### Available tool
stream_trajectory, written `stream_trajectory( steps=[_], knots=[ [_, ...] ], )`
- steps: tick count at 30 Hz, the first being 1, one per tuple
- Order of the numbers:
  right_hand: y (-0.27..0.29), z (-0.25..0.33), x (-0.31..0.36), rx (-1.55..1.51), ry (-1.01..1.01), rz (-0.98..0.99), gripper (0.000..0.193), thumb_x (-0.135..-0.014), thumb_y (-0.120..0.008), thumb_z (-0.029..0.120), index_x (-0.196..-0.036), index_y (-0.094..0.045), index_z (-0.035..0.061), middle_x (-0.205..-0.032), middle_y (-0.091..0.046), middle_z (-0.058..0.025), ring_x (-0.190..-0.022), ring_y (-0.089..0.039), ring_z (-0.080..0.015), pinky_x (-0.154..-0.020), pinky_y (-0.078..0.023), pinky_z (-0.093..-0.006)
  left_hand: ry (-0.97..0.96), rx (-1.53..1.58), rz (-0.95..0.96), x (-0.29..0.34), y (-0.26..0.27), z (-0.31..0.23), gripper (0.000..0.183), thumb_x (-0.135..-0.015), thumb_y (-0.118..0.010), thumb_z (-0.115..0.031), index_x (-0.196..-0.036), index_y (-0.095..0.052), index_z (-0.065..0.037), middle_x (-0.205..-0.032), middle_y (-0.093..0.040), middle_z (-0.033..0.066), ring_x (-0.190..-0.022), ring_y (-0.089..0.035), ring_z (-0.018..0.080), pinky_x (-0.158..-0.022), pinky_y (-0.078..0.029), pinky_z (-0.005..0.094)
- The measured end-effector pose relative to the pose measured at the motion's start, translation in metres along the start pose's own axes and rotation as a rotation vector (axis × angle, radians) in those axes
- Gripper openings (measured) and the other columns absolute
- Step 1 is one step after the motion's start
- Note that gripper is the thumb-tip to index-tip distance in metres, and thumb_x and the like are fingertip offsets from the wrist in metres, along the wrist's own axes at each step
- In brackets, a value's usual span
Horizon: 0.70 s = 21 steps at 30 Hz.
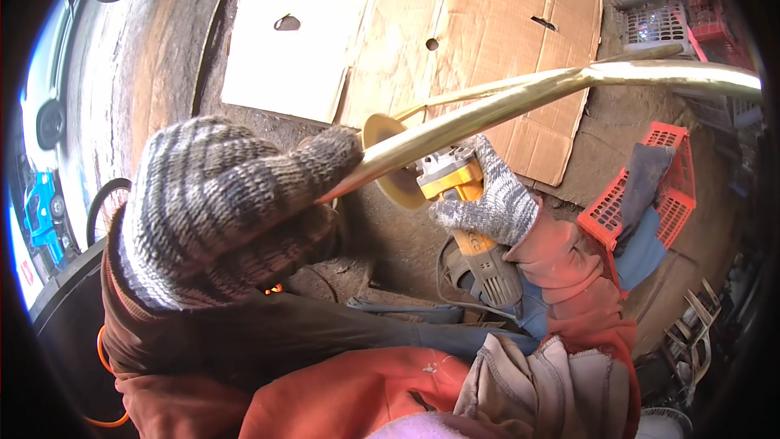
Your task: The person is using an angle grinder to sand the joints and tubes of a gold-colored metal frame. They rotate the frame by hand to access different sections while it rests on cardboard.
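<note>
My left hand [223,211], in a grey striped knit glove, is closed around the near end of a shiny, brass-coloured bent metal tube [504,106]. The tube runs up and to the right, and a thinner bar branches along its far side. In my right hand [505,199], gloved alike, is a yellow and grey angle grinder [491,272], its fingers wrapped round the neck. The grinder's tan disc [398,183] stands behind the tube close to my left hand, partly hidden by it. Whether disc and tube touch, I cannot tell.
Flattened cardboard [479,24] lies on the floor ahead. At the right is a red plastic crate [601,210] with dark cloth [646,183] over it. More crates [650,24] stand at the far right. The grinder's cord [479,306] curves near my legs.
</note>
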State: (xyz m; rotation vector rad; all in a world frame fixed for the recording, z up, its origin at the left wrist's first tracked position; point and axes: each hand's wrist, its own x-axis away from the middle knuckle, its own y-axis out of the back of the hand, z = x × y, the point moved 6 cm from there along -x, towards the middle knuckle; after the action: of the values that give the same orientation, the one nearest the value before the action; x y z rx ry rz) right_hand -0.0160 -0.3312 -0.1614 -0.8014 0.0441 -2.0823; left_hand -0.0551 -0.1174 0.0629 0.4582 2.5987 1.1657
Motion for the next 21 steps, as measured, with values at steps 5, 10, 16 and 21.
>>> stream_trajectory(
  steps=[5,10,16,21],
  knots=[
    [0.023,-0.02,-0.009,-0.027,0.02,-0.162,0.078,-0.071,-0.085,0.003,-0.134,-0.039,0.0071,-0.122,-0.059,-0.0114,-0.11,-0.058,-0.0193,-0.094,-0.051,-0.0349,0.042,0.018,-0.017,0.001,0.008,-0.001,0.042,-0.081,-0.075,-0.001,-0.122,-0.066,0.002,-0.074,-0.067,0.0116,-0.063,-0.064,0.0252,-0.058,-0.048,0.0357],
    [0.015,-0.021,0.007,-0.054,0.004,-0.225,0.074,-0.068,-0.089,0.008,-0.125,-0.043,0.0083,-0.113,-0.06,-0.0096,-0.101,-0.059,-0.0171,-0.087,-0.053,-0.033,0.102,0.046,-0.005,-0.002,0.005,0.013,0.034,-0.087,-0.071,-0.004,-0.121,-0.067,0.0,-0.084,-0.07,0.0142,-0.073,-0.07,0.0233,-0.066,-0.053,0.032],
    [-0.035,0.021,0.022,0.081,0.1,-0.152,0.072,-0.075,-0.084,0.01,-0.131,-0.04,0.0077,-0.117,-0.059,-0.0098,-0.104,-0.059,-0.0163,-0.087,-0.054,-0.0317,0.16,0.043,-0.036,0.002,0.004,0.024,0.035,-0.09,-0.072,-0.015,-0.123,-0.067,-0.003,-0.094,-0.074,0.0132,-0.081,-0.069,0.0146,-0.075,-0.055,0.0303],
    [-0.091,0.063,0.046,1.071,0.724,-0.2,0.08,-0.078,-0.083,0.016,-0.141,-0.033,0.0078,-0.139,-0.049,-0.0118,-0.125,-0.052,-0.0231,-0.106,-0.043,-0.0382,0.196,0.035,0.027,-0.005,-0.005,0.013,0.036,-0.09,-0.072,-0.014,-0.124,-0.066,-0.004,-0.096,-0.073,0.013,-0.083,-0.068,0.0136,-0.078,-0.054,0.0292]
  ],
)
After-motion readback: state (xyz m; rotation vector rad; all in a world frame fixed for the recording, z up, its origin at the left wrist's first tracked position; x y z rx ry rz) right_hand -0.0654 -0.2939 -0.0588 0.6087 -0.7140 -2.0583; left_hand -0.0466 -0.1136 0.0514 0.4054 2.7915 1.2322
